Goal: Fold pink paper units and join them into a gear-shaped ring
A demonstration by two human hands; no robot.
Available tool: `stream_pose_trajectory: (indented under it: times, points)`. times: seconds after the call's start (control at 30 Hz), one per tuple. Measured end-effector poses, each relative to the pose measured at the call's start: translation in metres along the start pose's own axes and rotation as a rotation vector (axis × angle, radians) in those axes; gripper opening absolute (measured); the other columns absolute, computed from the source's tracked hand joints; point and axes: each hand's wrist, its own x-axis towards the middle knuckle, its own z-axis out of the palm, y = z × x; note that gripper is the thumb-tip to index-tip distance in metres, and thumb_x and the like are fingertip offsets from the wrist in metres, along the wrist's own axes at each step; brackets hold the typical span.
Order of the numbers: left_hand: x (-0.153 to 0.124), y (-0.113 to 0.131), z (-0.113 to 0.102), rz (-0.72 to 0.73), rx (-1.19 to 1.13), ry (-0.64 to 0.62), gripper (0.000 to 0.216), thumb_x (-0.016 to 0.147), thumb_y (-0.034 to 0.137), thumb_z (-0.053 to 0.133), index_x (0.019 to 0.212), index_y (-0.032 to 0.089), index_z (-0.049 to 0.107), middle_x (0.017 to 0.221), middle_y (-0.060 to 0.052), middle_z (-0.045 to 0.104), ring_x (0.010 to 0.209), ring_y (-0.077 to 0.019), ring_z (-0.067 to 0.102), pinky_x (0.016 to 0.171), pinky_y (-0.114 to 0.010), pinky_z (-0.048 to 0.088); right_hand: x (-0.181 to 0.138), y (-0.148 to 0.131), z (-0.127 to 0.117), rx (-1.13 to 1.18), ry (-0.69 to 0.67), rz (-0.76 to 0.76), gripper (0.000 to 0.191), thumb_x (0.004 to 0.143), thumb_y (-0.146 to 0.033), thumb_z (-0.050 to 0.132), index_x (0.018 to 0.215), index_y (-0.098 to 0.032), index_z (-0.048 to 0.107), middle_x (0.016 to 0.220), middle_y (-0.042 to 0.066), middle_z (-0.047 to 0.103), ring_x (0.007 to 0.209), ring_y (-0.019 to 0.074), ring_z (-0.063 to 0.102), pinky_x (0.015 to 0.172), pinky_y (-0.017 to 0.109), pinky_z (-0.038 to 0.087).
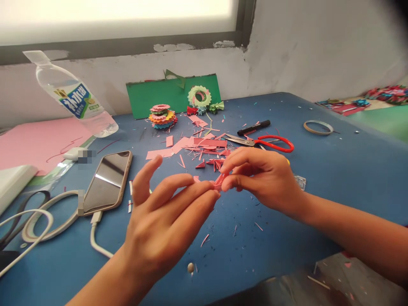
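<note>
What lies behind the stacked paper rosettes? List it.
Behind the stacked paper rosettes, a green card leans against the wall. The rosettes cover part of its lower edge.

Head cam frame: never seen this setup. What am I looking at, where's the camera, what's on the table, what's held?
No machine here: a person works with two bare hands. The one picture comes from a camera worn on the head, looking forward and down. The left hand and right hand together pinch a small pink paper piece above a blue table. On the table lie pink paper scraps, red-handled scissors, a black marker, a tape ring, a phone on a cable, a tilted water bottle, and folded paper wreaths by a green sheet.
</note>
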Motion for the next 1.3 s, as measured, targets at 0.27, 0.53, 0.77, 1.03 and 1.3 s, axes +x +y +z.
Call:
stream_pose_trajectory:
  times: [0.27, 0.53, 0.77, 1.03, 1.3]
  points:
    - [0.000, 0.000, 0.000, -0.008, 0.059, 0.008, 0.017, 0.075, 0.010, 0.066, 0.086, 0.023, 0.065, 0.079, 0.003, 0.073, 0.076, -0.0172, 0.061, 0.102, -0.049, 0.032, -0.006, -0.010, 0.005, -0.067, -0.031, 0.053, 0.013, 0.077, -0.019, 0.064, 0.089, -0.018, 0.065, 0.083, 0.002, 0.067, 0.072, 0.0114, 0.065, 0.065, 0.021, 0.057]
    - [0.004, 0.002, -0.002, 0.110, 0.117, -0.009, 0.016, 0.081, 0.006, 0.056, 0.086, 0.019, 0.065, 0.081, 0.002, 0.073, 0.079, -0.0152, 0.061, 0.108, -0.042, 0.023, -0.005, -0.014, 0.003, -0.145, -0.014, 0.035, 0.017, 0.074, -0.010, 0.063, 0.090, -0.016, 0.061, 0.078, -0.001, 0.064, 0.063, 0.0077, 0.062, 0.062, 0.017, 0.056]
    - [0.003, 0.001, 0.002, 0.158, 0.095, -0.037, 0.014, 0.079, 0.006, 0.058, 0.086, 0.016, 0.065, 0.079, 0.001, 0.073, 0.078, -0.0162, 0.060, 0.105, -0.043, 0.026, -0.006, -0.014, -0.002, -0.197, -0.076, 0.093, 0.027, 0.074, -0.010, 0.064, 0.098, -0.017, 0.057, 0.079, -0.001, 0.064, 0.070, 0.0107, 0.063, 0.064, 0.020, 0.056]
    - [0.001, 0.007, 0.001, 0.077, 0.110, 0.009, 0.011, 0.077, 0.008, 0.062, 0.084, 0.016, 0.067, 0.079, -0.001, 0.073, 0.081, -0.0164, 0.059, 0.107, -0.043, 0.022, -0.008, -0.012, 0.008, -0.081, 0.008, 0.035, 0.024, 0.074, -0.008, 0.063, 0.095, -0.016, 0.057, 0.078, -0.003, 0.060, 0.063, 0.0052, 0.060, 0.062, 0.014, 0.054]
    - [0.001, 0.002, 0.003, 0.161, 0.079, -0.026, 0.012, 0.076, 0.005, 0.062, 0.084, 0.013, 0.066, 0.076, -0.001, 0.073, 0.077, -0.0160, 0.059, 0.107, -0.041, 0.022, -0.004, -0.010, -0.001, -0.042, -0.129, 0.204, 0.024, 0.075, -0.015, 0.066, 0.097, -0.019, 0.058, 0.077, -0.004, 0.064, 0.065, 0.0072, 0.062, 0.058, 0.014, 0.053]
